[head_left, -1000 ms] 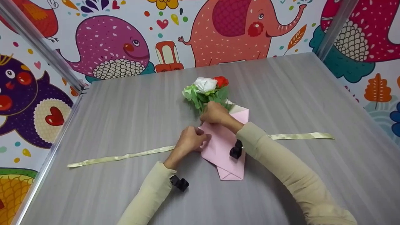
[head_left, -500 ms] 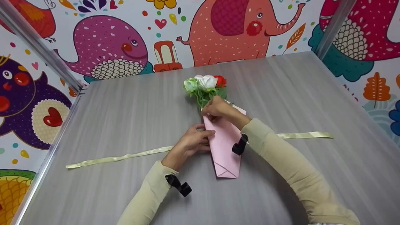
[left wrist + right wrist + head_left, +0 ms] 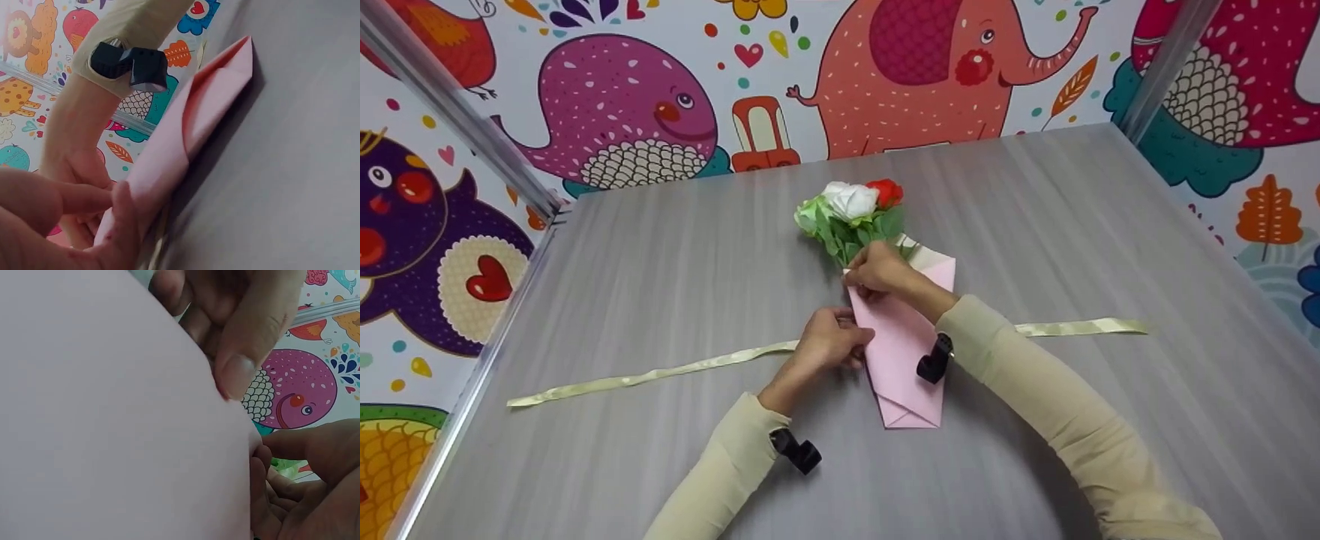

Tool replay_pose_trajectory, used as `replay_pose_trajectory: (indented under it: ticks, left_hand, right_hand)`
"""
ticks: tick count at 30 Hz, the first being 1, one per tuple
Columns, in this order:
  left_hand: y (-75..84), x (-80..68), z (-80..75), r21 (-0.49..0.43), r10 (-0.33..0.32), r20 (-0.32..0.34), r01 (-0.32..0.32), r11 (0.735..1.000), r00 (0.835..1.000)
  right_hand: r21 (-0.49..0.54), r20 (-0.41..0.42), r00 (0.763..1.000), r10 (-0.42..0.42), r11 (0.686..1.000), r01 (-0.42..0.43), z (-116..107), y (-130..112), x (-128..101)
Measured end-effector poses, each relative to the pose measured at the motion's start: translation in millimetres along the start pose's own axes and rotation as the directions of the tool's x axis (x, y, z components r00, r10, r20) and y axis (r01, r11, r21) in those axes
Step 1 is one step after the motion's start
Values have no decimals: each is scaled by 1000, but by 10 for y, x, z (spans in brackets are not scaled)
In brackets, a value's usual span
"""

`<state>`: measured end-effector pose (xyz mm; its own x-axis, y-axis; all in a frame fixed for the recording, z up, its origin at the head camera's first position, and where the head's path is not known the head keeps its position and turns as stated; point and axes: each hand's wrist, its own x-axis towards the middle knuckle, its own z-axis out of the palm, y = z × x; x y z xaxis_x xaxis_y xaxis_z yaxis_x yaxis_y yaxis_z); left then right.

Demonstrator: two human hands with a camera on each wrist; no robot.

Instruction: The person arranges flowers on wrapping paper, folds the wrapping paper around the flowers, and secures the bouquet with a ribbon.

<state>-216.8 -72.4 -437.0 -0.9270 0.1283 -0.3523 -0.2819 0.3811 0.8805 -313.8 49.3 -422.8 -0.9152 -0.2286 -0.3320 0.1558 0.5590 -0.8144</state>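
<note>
A folded pink paper wrap (image 3: 901, 352) lies near the middle of the grey table (image 3: 660, 262), its pointed closed end at 6 o'clock and its open mouth at 12 o'clock. Out of the mouth stands a small bunch of artificial flowers: a white rose (image 3: 851, 200), a red rose (image 3: 887, 192) just beside it at 3 o'clock, a pale green bloom (image 3: 808, 216) at 8 o'clock of the white one, with green leaves (image 3: 859, 231) below them. The stems are hidden inside the wrap.

The right hand (image 3: 877, 271) sits on the mouth of the wrap, its fingers curled and pinching the paper's upper edge just below the leaves. The left hand (image 3: 831, 341) grips the wrap's left edge, at 8 o'clock of the right hand; the left wrist view shows its thumb and fingers closed on the paper fold.

A pale cream satin ribbon (image 3: 660, 373) runs under the wrap, from 8 o'clock out to 3 o'clock across the table. A wall with cartoon animals (image 3: 930, 67) rises at 12 o'clock.
</note>
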Motion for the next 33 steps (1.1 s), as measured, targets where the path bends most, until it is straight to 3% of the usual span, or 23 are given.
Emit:
replay_pose_trajectory:
  ticks: [3,8,12,15,18,21,25,29,33]
  left_hand:
    - [-18,-9,13,185,64,-64,-51,981,996]
    - [-38,-38,61,436,213,-180,-117,892,960]
    - [-41,-53,78,550,326,-169,-186,814,930]
    - [-42,-48,68,610,380,-116,-236,756,918]
    - [-43,-42,40,643,410,-58,-280,713,910]
    - [-54,-34,11,637,417,-4,-319,702,909]
    - [-65,-33,-17,619,391,49,-335,711,919]
    - [-48,-47,-33,630,291,87,-279,725,953]
    - [-42,-59,-57,670,223,144,-261,695,964]
  right_hand:
    - [23,18,1000,-5,1000,4,23,27,-3]
    - [60,61,996,-65,996,61,14,62,-59]
    - [-8,85,981,-175,984,176,-60,94,-164]
    - [-155,73,952,-299,939,307,-146,131,-260]
    - [-273,83,893,-441,852,446,-256,193,-373]
    - [-341,148,840,-523,770,540,-378,282,-505]
    - [-460,232,811,-537,674,578,-518,430,-698]
    - [-546,287,812,-509,610,575,-587,598,-851]
    - [-578,330,840,-431,611,541,-613,755,-942]
